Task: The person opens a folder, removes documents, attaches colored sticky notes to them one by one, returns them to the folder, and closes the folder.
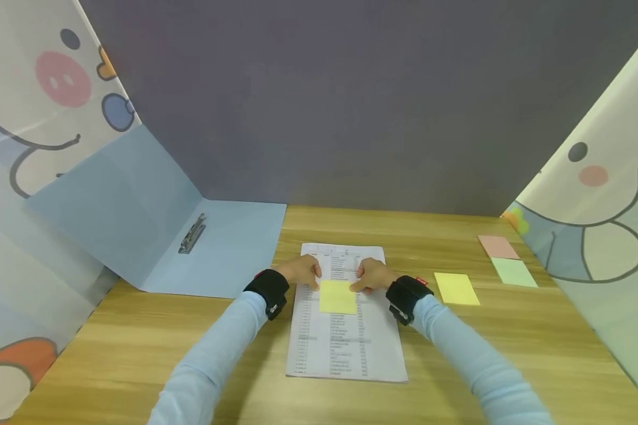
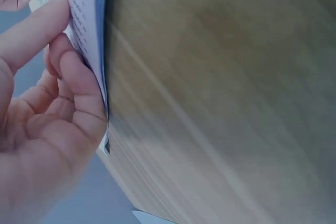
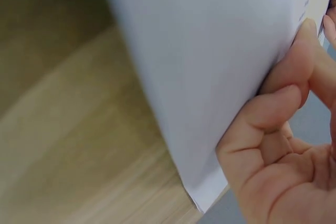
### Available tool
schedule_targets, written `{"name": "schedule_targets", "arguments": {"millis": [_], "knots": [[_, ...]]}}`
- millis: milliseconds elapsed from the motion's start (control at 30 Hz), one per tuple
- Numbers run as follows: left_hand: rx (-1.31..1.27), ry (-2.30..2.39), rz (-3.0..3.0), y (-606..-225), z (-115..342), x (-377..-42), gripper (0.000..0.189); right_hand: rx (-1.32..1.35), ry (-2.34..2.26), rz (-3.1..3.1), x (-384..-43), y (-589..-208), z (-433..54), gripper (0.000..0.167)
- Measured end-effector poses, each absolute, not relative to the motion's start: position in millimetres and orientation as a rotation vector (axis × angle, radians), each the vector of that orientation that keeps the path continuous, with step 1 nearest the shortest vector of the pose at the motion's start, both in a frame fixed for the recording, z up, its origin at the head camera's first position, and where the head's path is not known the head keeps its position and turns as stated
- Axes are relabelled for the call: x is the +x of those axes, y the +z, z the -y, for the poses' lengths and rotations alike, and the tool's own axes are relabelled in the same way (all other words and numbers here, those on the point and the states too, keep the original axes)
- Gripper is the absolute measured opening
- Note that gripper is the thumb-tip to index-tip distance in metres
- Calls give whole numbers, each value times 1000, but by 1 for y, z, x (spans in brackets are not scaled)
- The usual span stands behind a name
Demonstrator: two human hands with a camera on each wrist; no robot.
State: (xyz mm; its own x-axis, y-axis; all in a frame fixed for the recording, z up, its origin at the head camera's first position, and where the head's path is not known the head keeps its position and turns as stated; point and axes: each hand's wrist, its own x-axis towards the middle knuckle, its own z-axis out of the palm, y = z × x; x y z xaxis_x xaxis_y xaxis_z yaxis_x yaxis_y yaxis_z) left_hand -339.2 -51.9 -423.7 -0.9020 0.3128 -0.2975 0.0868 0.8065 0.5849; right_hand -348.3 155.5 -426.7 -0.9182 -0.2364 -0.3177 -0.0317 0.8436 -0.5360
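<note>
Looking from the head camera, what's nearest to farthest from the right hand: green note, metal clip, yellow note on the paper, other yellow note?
Nearest the right hand first:
1. Yellow note on the paper, just left.
2. Other yellow note, to its right.
3. Green note, farther right.
4. Metal clip, far left on the blue folder.

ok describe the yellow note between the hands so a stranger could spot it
On the table, find the printed paper in the middle. The yellow note is the square over it, between the left hand and the right hand. The other yellow note, the pink note and the green note lie right of it on bare wood; only this one is over paper.
</note>
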Motion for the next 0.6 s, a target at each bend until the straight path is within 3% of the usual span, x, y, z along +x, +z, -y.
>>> {"name": "schedule_targets", "arguments": {"millis": [400, 600], "knots": [[484, 748, -2638, -419, 50, -333, 23, -259, -790, -2657, -349, -429, -161, 32], [577, 756, -2618, -418, 54, -320, 26, -323, -945, -2552, -342, -428, -170, 23]]}}
